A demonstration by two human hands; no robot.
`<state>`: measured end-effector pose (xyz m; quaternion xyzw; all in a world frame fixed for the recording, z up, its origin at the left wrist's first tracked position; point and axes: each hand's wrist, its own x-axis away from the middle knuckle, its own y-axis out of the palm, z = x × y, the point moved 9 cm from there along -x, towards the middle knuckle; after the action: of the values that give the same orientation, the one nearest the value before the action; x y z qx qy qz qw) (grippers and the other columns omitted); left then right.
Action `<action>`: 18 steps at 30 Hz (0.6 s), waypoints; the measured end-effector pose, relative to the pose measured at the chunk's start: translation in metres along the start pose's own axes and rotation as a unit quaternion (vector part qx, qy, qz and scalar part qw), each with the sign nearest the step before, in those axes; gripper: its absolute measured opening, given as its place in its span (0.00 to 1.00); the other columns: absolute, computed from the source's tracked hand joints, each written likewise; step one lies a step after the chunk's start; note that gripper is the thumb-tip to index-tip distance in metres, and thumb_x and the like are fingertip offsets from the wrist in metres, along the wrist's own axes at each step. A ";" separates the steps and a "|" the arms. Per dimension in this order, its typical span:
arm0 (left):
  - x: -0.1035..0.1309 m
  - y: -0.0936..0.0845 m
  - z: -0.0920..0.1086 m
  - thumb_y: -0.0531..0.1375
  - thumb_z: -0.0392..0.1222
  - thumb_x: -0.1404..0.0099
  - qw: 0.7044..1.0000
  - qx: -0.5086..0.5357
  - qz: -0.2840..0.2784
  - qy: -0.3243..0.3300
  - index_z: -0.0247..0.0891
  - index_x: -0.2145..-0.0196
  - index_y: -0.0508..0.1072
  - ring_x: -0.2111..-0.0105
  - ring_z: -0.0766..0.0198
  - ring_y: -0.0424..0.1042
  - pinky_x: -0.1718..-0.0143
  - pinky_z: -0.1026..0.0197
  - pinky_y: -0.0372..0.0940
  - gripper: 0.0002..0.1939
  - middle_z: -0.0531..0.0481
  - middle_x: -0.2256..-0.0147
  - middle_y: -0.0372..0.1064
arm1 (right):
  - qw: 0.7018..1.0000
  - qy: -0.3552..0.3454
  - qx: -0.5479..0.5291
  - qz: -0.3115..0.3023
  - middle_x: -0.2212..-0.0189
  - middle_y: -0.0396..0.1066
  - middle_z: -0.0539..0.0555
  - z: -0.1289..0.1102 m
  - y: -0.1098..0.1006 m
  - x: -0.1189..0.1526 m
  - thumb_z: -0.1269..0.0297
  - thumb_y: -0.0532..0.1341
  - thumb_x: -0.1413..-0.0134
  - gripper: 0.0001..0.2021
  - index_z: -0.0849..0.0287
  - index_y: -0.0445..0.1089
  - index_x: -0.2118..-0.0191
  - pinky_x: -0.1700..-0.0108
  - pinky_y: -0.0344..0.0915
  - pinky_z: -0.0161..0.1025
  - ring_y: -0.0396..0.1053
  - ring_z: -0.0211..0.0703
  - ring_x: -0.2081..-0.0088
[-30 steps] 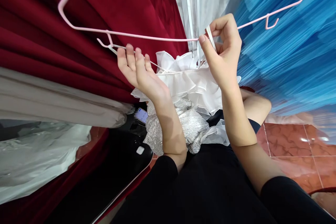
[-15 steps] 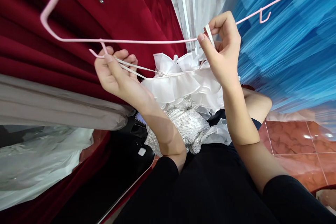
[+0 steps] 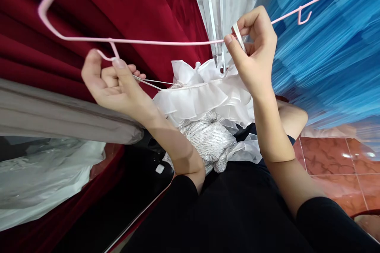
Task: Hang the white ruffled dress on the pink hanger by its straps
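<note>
1. Reference: clock positions are read from the centre of the view.
2. Pink hanger [image 3: 166, 42]: the lower bar spans from 10 o'clock to 2 o'clock, passing above centre. One hook projects below the bar on each side of the right hand.
3. Left hand [image 3: 114, 87]: located between 9 and 10 o'clock, palm up, fingers half curled. The thumb touches the bend of the nearer hook; the forefinger lies at its tip. Whether the fingers grip the thin white straps [image 3: 148, 82] cannot be told.
4. Thin white straps: these run from the left hand toward 3 o'clock, down to the garment's ruffled edge.
5. Right hand [image 3: 257, 55]: located at 2 o'clock, thumb and fingers pinched on the hanger bar. A white strap loop [image 3: 239, 36] passes around the bar at this grip; its lower run is partly hidden.
6. Ruffled white garment [image 3: 192, 101]: located at centre, below the bar and between the forearms. Its silver sequinned body [image 3: 208, 138] lies bunched toward 5 o'clock, against the wearer's black clothing [image 3: 231, 205].
7. Surroundings: dark red fabric [image 3: 148, 4] at 11 o'clock; blue tulle [image 3: 314, 55] at 2 o'clock; red floor tiles [image 3: 329, 158] toward 4 o'clock; a small white object [image 3: 159, 168] on a black surface [image 3: 139, 182] at 7 o'clock; grey-white cloth [image 3: 59, 110] at 9 o'clock.
</note>
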<state>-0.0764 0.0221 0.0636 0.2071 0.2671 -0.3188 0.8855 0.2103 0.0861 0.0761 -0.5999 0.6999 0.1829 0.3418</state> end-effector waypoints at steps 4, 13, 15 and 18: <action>-0.006 -0.006 0.001 0.55 0.36 0.39 0.998 -0.024 0.001 0.053 0.29 0.58 0.67 0.75 0.69 0.66 0.75 0.63 0.63 0.12 0.52 0.71 0.66 | 1.000 0.001 0.016 0.012 0.66 0.59 0.51 0.006 -0.003 -0.001 0.69 0.59 0.41 0.07 0.55 0.58 0.66 0.71 0.55 0.33 0.59 0.38 0.62; -0.017 0.009 0.011 0.57 0.30 0.37 0.986 -0.068 -0.135 0.064 0.31 0.65 0.73 0.72 0.69 0.69 0.68 0.63 0.62 0.05 0.51 0.69 0.70 | 0.999 -0.024 0.006 0.036 0.69 0.57 0.50 0.003 -0.014 -0.005 0.74 0.62 0.45 0.11 0.55 0.58 0.69 0.74 0.49 0.35 0.56 0.38 0.65; -0.018 0.013 0.015 0.58 0.33 0.36 0.981 -0.083 -0.159 0.068 0.32 0.66 0.74 0.72 0.68 0.69 0.68 0.63 0.63 0.04 0.51 0.70 0.70 | 0.999 -0.021 0.009 0.039 0.69 0.57 0.51 0.004 -0.016 -0.006 0.74 0.62 0.46 0.11 0.55 0.58 0.69 0.74 0.48 0.36 0.56 0.38 0.65; -0.020 0.013 0.018 0.60 0.36 0.36 0.976 -0.095 -0.183 0.073 0.34 0.67 0.75 0.72 0.68 0.70 0.68 0.63 0.63 0.04 0.51 0.70 0.70 | 0.999 -0.013 0.006 0.042 0.69 0.57 0.51 0.005 -0.020 -0.007 0.73 0.62 0.46 0.10 0.55 0.59 0.69 0.74 0.47 0.37 0.57 0.39 0.64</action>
<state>-0.0744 0.0312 0.0917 0.0921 0.3935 -0.4328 0.8059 0.2312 0.0904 0.0805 -0.5655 0.7209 0.2011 0.3465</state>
